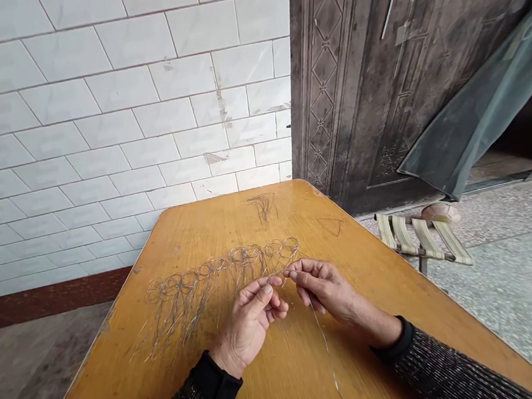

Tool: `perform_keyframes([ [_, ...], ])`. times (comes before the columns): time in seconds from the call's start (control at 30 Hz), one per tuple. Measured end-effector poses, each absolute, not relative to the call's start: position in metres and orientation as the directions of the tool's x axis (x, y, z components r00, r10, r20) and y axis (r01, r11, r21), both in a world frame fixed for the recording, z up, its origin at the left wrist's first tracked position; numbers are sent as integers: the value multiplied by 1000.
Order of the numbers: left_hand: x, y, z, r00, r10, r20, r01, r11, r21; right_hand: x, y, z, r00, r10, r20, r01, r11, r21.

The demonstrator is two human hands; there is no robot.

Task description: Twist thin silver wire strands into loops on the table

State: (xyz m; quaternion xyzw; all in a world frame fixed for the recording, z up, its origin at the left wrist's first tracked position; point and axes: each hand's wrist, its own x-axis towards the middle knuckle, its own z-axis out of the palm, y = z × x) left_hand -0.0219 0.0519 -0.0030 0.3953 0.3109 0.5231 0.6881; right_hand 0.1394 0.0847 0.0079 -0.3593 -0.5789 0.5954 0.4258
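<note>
Over the middle of the wooden table (277, 384), my left hand (255, 316) and my right hand (321, 286) are close together, thumbs pinched against fingers. A thin silvery wire (324, 340) runs between the two pinches and hangs from my right hand toward the table's near edge. Both hands hold it; the short stretch between the fingertips is partly hidden. Just beyond and to the left lies a row of wire loops (189, 278) with long loose tails, several of them side by side.
More bent wires (263, 206) lie near the table's far edge, and a thin wire triangle (331, 225) at the right. A white tiled wall (149, 104) stands behind. To the right are a dark carved door (354, 87), a grey-green curtain (485, 97) and a strapped folding stool (422, 239).
</note>
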Motion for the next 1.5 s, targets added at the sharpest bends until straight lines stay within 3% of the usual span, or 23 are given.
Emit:
perform_keyframes([
  [0.17, -33, 56, 1, 282, 958, -51, -204, 112, 972, 144, 88, 12, -361, 932, 42, -20, 37, -999],
  [0.3, -36, 58, 3, 176, 982, 64, 91, -81, 992, 144, 87, 11, -437, 899, 28, 66, 63, -996],
  [0.53, -27, 50, -1, 234, 917, 322, 526, -398, 752, 136, 81, 5, -482, 873, 74, 112, 146, -983],
  [0.7, -29, 51, -5, 230, 849, 476, 570, -514, 641, 139, 83, 8, -400, 912, 93, 159, 169, -973],
  [0.8, -33, 54, -5, 271, 771, 576, 620, -597, 509, 142, 85, 9, -431, 895, 118, 169, 208, -964],
  [0.93, -40, 57, 0, 353, 719, 598, 628, -656, 419, 148, 87, 8, -493, 861, 126, 194, 250, -949],
  [1.2, -52, 60, 14, 485, 731, 479, 595, -678, 432, 161, 90, 8, -665, 739, 110, 214, 329, -920],
  [1.5, -54, 60, 18, 524, 747, 410, 583, -665, 466, 167, 94, 12, -696, 718, 29, 219, 250, -943],
])
